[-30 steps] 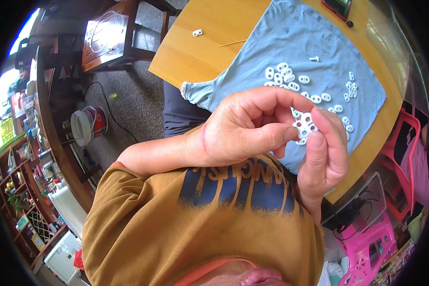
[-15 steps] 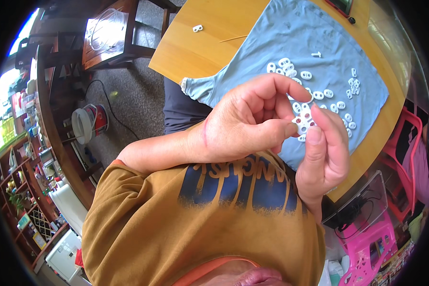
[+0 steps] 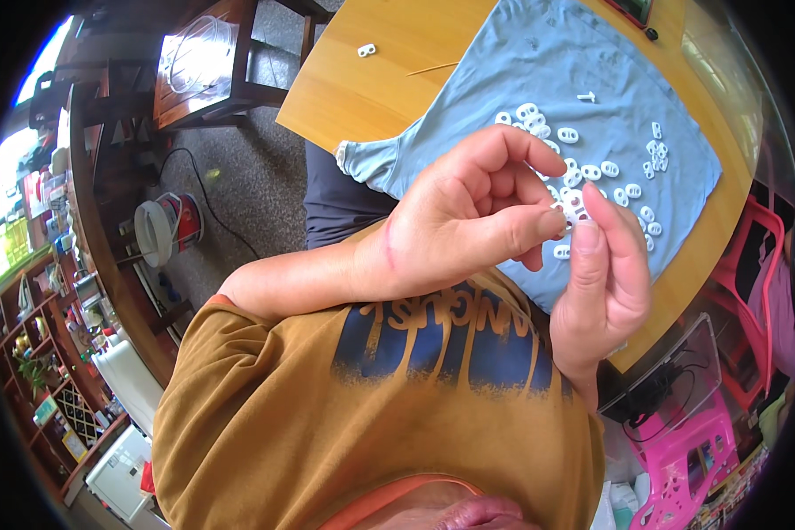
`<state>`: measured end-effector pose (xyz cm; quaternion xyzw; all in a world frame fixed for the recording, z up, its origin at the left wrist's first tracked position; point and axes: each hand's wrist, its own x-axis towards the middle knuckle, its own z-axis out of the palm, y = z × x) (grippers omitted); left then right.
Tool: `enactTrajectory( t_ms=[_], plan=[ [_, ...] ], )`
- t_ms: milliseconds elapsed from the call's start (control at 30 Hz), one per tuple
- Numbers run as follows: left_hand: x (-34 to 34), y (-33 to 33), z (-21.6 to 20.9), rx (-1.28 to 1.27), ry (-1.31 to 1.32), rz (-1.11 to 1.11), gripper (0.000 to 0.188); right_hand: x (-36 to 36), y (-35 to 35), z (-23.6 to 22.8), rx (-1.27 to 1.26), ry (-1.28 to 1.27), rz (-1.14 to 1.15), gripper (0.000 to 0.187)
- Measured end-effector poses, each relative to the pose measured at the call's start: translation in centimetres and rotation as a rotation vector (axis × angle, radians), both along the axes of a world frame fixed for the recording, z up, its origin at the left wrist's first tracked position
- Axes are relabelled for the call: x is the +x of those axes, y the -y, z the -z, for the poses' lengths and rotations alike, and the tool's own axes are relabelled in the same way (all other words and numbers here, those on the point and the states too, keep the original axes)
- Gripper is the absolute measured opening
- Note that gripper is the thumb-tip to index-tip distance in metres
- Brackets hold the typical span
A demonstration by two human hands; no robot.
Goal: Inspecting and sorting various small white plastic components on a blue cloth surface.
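Over a blue cloth (image 3: 627, 97) strewn with white bits (image 3: 568, 135) on the table (image 3: 353, 97), the right hand's (image 3: 599, 281) grip pinched a holed piece (image 3: 576, 201), while the left hand (image 3: 477, 216) sat at its edge, its own grip impossible to tell.

This looks like a lived-in home, though a small shop is possible; the view does not settle which. Wooden shelves (image 3: 22, 284) crowded with small goods, a lattice rack (image 3: 75, 415) and a green plant (image 3: 34, 373) stand at the left. A dark wooden chair (image 3: 172, 102), a pink plastic seat (image 3: 667, 452), a bucket (image 3: 150, 234) and a light wooden counter (image 3: 353, 102) under a blue cloth (image 3: 468, 115) look domestic.
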<state>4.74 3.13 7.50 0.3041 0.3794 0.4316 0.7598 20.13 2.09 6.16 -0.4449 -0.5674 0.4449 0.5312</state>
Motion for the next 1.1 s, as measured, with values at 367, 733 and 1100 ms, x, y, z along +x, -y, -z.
enactTrajectory(
  t_ms=[367,733,1100],
  plan=[
    [-0.5,0.1,0.0,0.083,-0.035,0.044,0.030,-0.2,0.2,-0.1,0.077,0.038,-0.036,0.022],
    [-0.1,0.4,0.2,0.011,-0.007,0.025,0.028,-0.2,0.5,0.7,0.086,0.024,-0.014,0.023],
    [-0.6,0.9,0.6,0.055,-0.012,0.008,0.022,-0.9,0.7,0.8,0.070,-0.012,0.050,0.022]
  ],
)
